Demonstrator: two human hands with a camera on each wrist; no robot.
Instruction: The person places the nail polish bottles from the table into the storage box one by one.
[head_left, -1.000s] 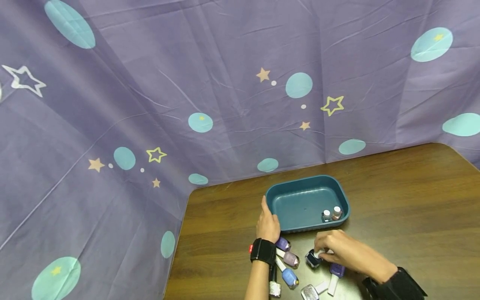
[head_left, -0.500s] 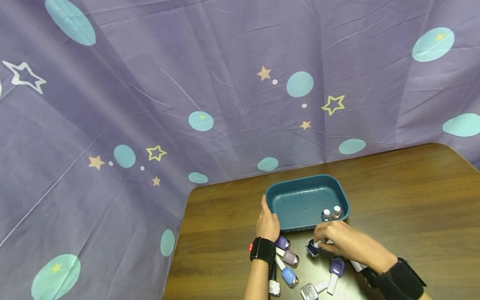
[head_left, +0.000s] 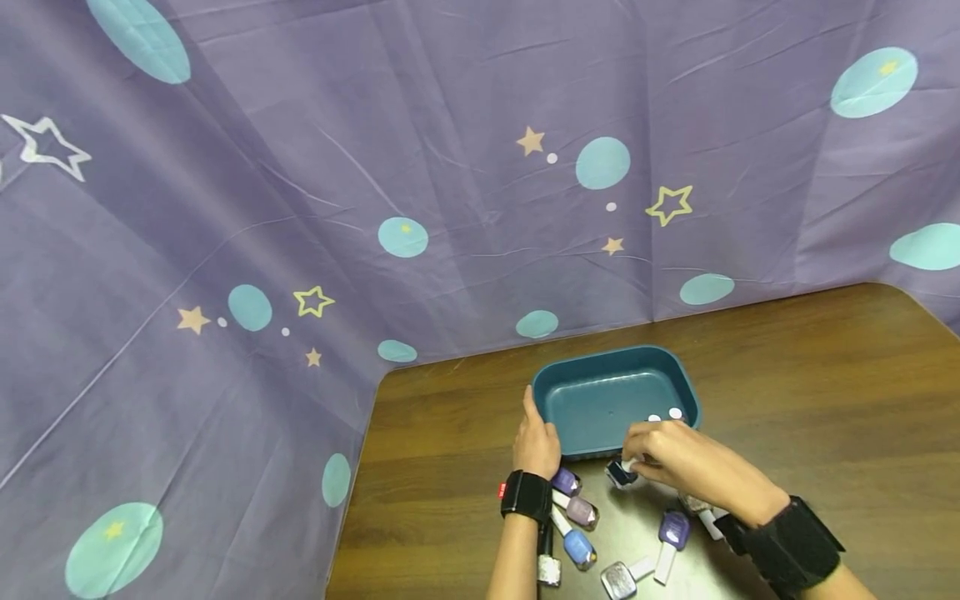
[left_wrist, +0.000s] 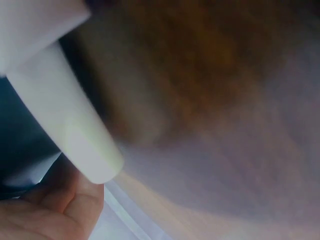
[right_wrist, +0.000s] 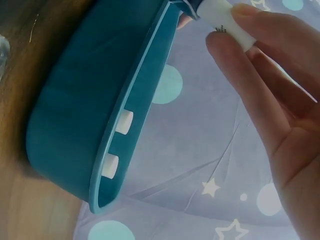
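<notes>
My right hand (head_left: 663,457) pinches the white cap (right_wrist: 225,20) of a dark nail polish bottle (head_left: 621,473), close to the front wall of a teal plastic bin (head_left: 600,356). In the right wrist view, thumb and fingertip grip the cap, with the bottle right at the bin's rim. My left hand (head_left: 536,442) rests against the bin's left side, index finger straight along the wall. Inside the bin, at its right front corner, stand two bottles whose white caps (right_wrist: 124,122) show over the rim.
Nail polish bottles lie near my left wrist: purple, mauve (head_left: 582,512), blue (head_left: 579,548) and a black-capped glittery one (head_left: 550,571). A silver bottle (head_left: 618,581) and a purple bottle (head_left: 674,529) lie further right; another is partly under my right wrist. A patterned purple curtain (head_left: 465,167) borders the wooden table (head_left: 825,400).
My right hand has lifted the dark nail polish bottle from among the others and moved it forward toward the bin's front wall. The left hand stays at the bin.
</notes>
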